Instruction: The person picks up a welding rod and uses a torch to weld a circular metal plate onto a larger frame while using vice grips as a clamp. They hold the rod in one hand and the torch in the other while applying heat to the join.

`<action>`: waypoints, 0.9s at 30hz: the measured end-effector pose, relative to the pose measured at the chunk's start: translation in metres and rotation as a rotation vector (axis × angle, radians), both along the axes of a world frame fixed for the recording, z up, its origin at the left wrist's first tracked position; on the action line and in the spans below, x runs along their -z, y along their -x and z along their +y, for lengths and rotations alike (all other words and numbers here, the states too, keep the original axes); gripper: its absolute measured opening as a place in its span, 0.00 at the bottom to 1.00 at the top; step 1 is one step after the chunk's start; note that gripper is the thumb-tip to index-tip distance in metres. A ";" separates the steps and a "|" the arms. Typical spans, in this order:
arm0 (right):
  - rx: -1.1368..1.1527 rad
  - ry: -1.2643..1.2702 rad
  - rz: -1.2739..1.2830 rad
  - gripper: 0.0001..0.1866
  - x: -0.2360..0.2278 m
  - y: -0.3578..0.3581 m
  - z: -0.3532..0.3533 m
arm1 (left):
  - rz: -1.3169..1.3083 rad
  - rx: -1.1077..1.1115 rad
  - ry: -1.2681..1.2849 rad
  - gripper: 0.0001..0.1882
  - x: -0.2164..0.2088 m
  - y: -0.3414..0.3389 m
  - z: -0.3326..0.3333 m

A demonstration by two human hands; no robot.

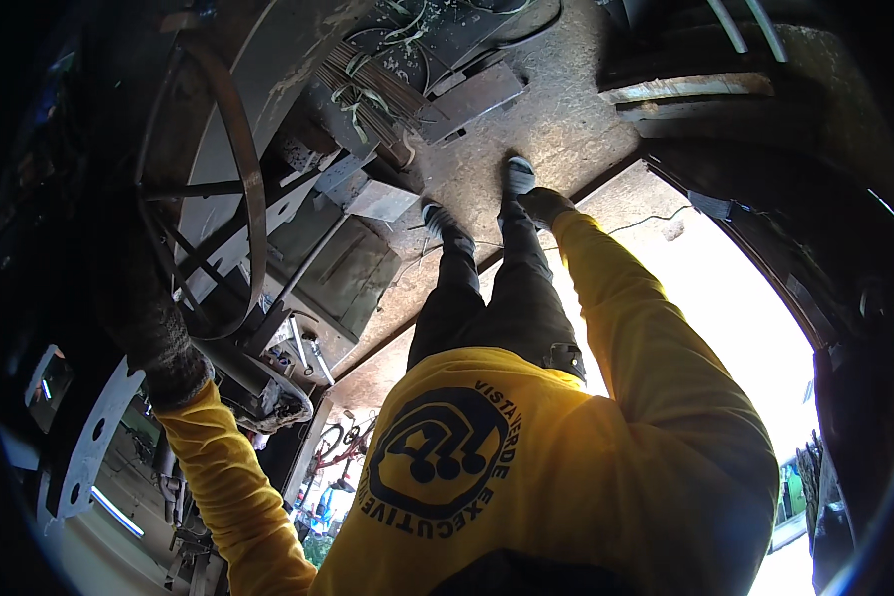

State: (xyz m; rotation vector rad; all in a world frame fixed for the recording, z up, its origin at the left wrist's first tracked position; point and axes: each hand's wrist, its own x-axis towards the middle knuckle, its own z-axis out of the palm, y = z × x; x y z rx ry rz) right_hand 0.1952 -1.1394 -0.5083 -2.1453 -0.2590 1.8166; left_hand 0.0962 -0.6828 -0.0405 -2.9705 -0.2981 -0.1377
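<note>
Best, I judge, to steady the round metal frame by its rim, clear of its bars. One frame shows beyond the floor's visible left edge, the left hand just beside it; the right hand is near two shoes. I cannot tell either hand's grip.

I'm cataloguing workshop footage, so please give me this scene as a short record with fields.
Left hand: dark glove, near a metal hoop with crossbars; grip lost in shadow
Right hand: dark glove, low by the right leg; grip unclear
Clothing: yellow top, dark trousers
Ahead: bundle of thin rods, beside a flat metal plate
Light: bright on the right, deep shadow on the left
</note>
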 end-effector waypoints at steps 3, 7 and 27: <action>0.000 -0.047 -0.019 0.34 0.007 0.005 -0.003 | 0.004 0.000 -0.017 0.25 0.000 0.001 0.001; -0.036 -0.038 -0.008 0.34 0.004 0.003 -0.002 | 0.009 -0.001 -0.040 0.26 0.000 0.002 0.004; 0.058 -0.033 -0.124 0.26 -0.026 -0.004 -0.032 | 0.702 0.389 -3.071 0.25 0.017 0.001 0.036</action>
